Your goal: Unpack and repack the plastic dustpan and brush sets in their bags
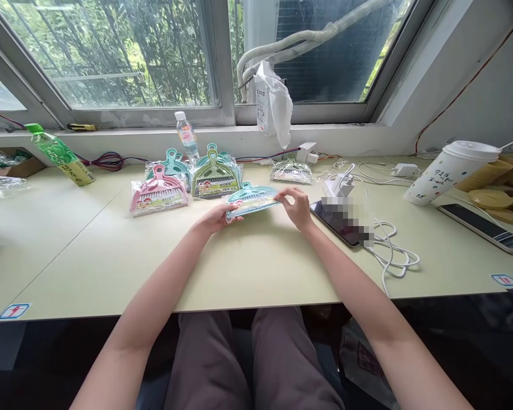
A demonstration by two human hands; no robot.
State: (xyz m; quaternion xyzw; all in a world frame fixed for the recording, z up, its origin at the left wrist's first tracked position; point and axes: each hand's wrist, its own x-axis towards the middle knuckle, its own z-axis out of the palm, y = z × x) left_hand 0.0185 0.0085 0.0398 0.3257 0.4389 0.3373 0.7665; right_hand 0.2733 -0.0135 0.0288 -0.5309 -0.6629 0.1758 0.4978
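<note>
Between my two hands a light-blue mini dustpan and brush set (254, 199) in clear wrapping is held tilted above the table. My left hand (219, 219) grips its left end, thumb on top and fingers beneath. At the other end, my right hand (296, 206) pinches the right edge. Just behind to the left lie a wrapped pink dustpan set (160, 193) and a green one (216, 175), with a teal set (174, 165) partly hidden behind them. Another wrapped dustpan set (291, 171), grey-green, lies near the sill behind my right hand.
A phone (340, 222) and coiled white cable (395, 256) lie right of my right hand. Farther right stand a paper cup (451, 171) and a second phone (485, 228). A green bottle (62, 155) is at the left; a clear bottle (188, 136) stands by the window.
</note>
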